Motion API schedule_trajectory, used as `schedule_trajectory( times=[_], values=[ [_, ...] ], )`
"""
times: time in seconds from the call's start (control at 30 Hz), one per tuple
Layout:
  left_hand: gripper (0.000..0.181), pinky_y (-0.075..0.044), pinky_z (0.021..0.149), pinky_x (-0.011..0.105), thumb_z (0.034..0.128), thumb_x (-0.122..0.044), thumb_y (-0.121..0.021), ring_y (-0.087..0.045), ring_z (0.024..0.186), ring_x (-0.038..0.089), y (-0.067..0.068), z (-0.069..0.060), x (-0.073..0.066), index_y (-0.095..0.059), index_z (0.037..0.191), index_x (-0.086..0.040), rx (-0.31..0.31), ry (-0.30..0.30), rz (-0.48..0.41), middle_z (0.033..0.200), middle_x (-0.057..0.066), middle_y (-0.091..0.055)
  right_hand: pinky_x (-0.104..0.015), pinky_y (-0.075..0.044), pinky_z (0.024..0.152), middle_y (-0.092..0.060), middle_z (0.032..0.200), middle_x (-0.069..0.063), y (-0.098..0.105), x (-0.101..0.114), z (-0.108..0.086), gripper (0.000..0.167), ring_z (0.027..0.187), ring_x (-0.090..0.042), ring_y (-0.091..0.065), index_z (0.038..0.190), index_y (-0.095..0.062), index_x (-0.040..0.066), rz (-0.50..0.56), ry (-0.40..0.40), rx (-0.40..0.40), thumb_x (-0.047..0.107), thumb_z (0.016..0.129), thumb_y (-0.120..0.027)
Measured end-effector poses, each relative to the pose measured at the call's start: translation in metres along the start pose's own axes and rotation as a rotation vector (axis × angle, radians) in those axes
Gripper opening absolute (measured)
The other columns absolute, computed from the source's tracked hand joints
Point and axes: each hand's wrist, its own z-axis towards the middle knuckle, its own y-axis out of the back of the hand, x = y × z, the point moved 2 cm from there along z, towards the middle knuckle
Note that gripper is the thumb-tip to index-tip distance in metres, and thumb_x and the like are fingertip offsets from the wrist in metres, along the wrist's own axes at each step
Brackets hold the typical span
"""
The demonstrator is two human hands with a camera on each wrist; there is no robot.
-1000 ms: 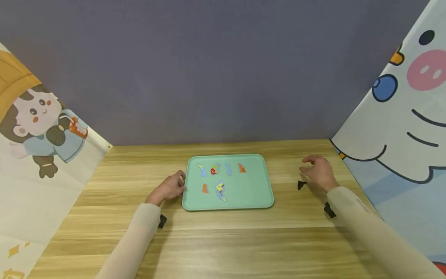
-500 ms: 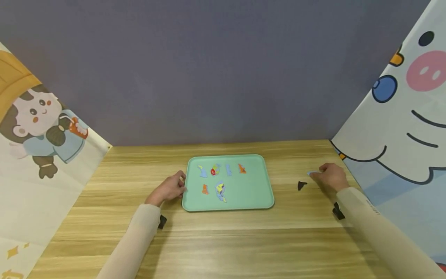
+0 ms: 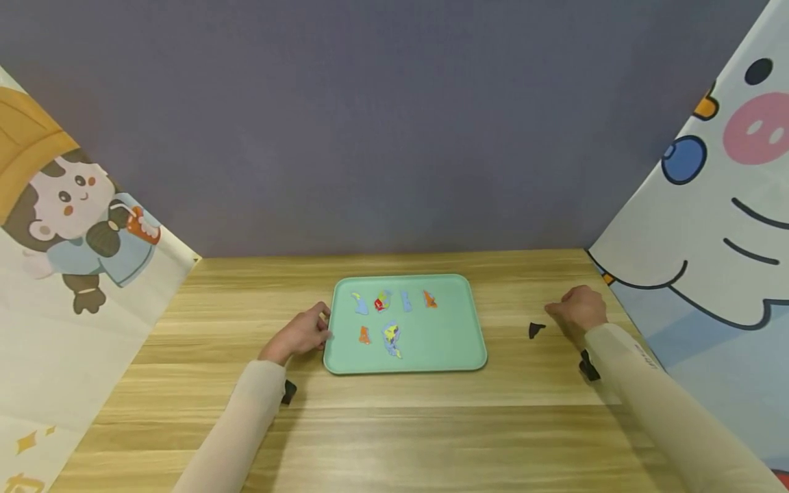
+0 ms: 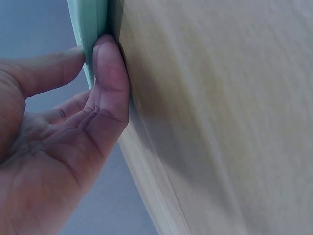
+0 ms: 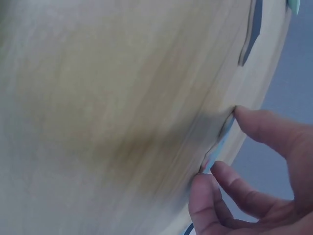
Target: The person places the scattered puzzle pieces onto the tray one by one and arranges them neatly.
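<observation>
A mint-green tray point(image 3: 440, 342) lies on the table, with several thin, irregular puzzle pieces on it, among them an orange piece point(image 3: 429, 299) and a yellow-and-blue piece point(image 3: 391, 335). At its left edge my left hand point(image 3: 302, 332) grips the rim; the left wrist view shows the thumb on one side of the tray point(image 4: 89, 29) and curled fingers on the other. Right of the tray, my right hand point(image 3: 581, 309) pinches a light blue puzzle piece point(image 5: 215, 152) between thumb and fingertips, close to the tabletop. The head view hides that piece behind the hand.
A dark puzzle piece point(image 3: 535, 330) lies on the wooden table point(image 3: 419, 438) between the tray and my right hand. A grey panel point(image 3: 394, 137) stands along the back. Printed panels flank the table at left point(image 3: 123, 329) and right point(image 3: 696, 301).
My right hand came down onto the table at the right, and its fingers closed on the light blue puzzle piece. My left hand stays on the tray's rim.
</observation>
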Motion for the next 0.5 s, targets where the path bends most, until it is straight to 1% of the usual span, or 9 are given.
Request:
schedule_trajectory(
  times=[0.2, 0.3, 0.37, 0.43, 0.5],
  values=[
    [0.036, -0.052, 0.06, 0.031, 0.0883, 0.002, -0.061, -0.061, 0.063, 0.019, -0.0002, 0.0005, 0.0009, -0.043, 0.119, 0.003, -0.001, -0.006, -0.006, 0.086, 0.013, -0.058, -0.049, -0.05, 0.071, -0.057, 0.11, -0.031, -0.0011, -0.0003, 0.0008, 0.054, 0.094, -0.048, -0.055, 0.108, -0.059, -0.012, 0.002, 0.004, 0.001, 0.033, 0.08, -0.067],
    [0.036, -0.052, 0.06, 0.031, 0.0882, 0.002, -0.062, -0.061, 0.063, 0.018, -0.0002, 0.0002, 0.0001, -0.043, 0.119, 0.002, -0.001, -0.004, -0.007, 0.087, 0.013, -0.058, -0.05, -0.049, 0.073, -0.058, 0.111, -0.03, -0.0018, -0.0018, 0.0019, 0.054, 0.095, -0.047, -0.055, 0.112, -0.059, -0.01, 0.031, 0.018, -0.035, 0.035, 0.082, -0.066],
    [0.036, -0.052, 0.06, 0.031, 0.0882, 0.002, -0.061, -0.061, 0.063, 0.018, -0.0002, 0.0004, -0.0003, -0.043, 0.12, 0.002, -0.002, -0.003, -0.008, 0.087, 0.013, -0.058, -0.05, -0.049, 0.074, -0.058, 0.112, -0.029, -0.0012, -0.0025, 0.0036, 0.054, 0.095, -0.045, -0.056, 0.114, -0.058, -0.009, 0.064, 0.05, -0.074, 0.035, 0.084, -0.065],
    [0.036, -0.053, 0.06, 0.031, 0.0882, 0.001, -0.062, -0.061, 0.063, 0.018, -0.0003, 0.0003, -0.0004, -0.043, 0.12, 0.002, -0.003, 0.003, -0.008, 0.088, 0.013, -0.059, -0.05, -0.048, 0.074, -0.059, 0.109, -0.028, 0.0009, -0.0008, 0.0045, 0.052, 0.093, -0.042, -0.057, 0.115, -0.059, -0.008, 0.097, 0.1, -0.12, 0.034, 0.085, -0.066],
    [0.037, -0.052, 0.06, 0.031, 0.0883, 0.001, -0.061, -0.061, 0.063, 0.018, -0.0002, 0.0005, 0.0002, -0.043, 0.12, 0.002, -0.003, 0.003, -0.005, 0.088, 0.013, -0.059, -0.048, -0.048, 0.073, -0.06, 0.105, -0.026, 0.0038, 0.0028, 0.0049, 0.052, 0.09, -0.038, -0.058, 0.115, -0.059, -0.007, 0.119, 0.15, -0.144, 0.035, 0.086, -0.067]
  ],
)
